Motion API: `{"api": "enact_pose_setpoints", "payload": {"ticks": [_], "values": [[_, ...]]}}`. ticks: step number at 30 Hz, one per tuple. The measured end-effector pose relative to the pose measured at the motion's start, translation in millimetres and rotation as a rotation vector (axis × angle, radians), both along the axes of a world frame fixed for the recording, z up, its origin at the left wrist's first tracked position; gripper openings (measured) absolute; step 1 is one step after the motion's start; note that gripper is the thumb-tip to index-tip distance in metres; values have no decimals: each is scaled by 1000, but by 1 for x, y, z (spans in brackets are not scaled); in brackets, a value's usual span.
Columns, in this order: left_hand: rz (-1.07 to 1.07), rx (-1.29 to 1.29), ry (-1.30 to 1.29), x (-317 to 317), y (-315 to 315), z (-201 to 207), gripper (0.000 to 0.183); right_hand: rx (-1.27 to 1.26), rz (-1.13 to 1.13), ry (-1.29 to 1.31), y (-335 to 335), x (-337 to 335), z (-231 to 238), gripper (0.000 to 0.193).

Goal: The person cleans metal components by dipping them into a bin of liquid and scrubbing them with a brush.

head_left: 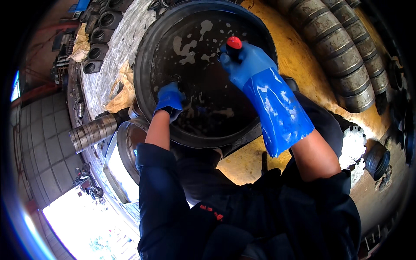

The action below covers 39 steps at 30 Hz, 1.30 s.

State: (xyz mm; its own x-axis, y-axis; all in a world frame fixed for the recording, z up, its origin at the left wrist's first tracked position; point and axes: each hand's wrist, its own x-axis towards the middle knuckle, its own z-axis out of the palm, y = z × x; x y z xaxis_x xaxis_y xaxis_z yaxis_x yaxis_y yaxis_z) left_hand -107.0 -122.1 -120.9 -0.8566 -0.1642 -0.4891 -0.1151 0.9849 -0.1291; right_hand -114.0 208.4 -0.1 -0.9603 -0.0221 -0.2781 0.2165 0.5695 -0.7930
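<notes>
A large round black tub [145, 82] of dark liquid, with patches of pale foam on top, stands in front of me. My right hand [245, 63], in a long blue rubber glove, is closed round a tool handle [234, 42] with a red end and a black part below it. The rest of that tool is hidden by the glove, so its kind does not show. My left hand [170, 96], in a blue glove, reaches into the left side of the tub. Its fingers dip into the dark liquid and are hidden, as is anything they hold.
Rows of ribbed metal cylinders [333, 50] lie on the yellow surface at the right. Another metal cylinder [93, 133] lies left of the tub, below crumpled brown paper [122, 89]. Dark round-holed metal parts [100, 34] line the far left. A black ring-shaped part [377, 161] sits at the right.
</notes>
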Motion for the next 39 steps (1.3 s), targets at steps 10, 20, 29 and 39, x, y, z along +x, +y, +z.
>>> {"api": "enact_pose_setpoints", "payload": {"ticks": [10,20,29,39], "values": [[-65,-235,-67,2,-24,-23,47,18,9,59,-6,5,-2,30],[-73,-247,-142,-6,-30,-32,38,21,39,9,-9,6,-6,27],[-79,-193,-45,-4,-14,-3,31,36,43,69,-15,8,-12,26],[-269,-46,162,4,-59,59,33,63,128,1,-12,2,-7,30]]}}
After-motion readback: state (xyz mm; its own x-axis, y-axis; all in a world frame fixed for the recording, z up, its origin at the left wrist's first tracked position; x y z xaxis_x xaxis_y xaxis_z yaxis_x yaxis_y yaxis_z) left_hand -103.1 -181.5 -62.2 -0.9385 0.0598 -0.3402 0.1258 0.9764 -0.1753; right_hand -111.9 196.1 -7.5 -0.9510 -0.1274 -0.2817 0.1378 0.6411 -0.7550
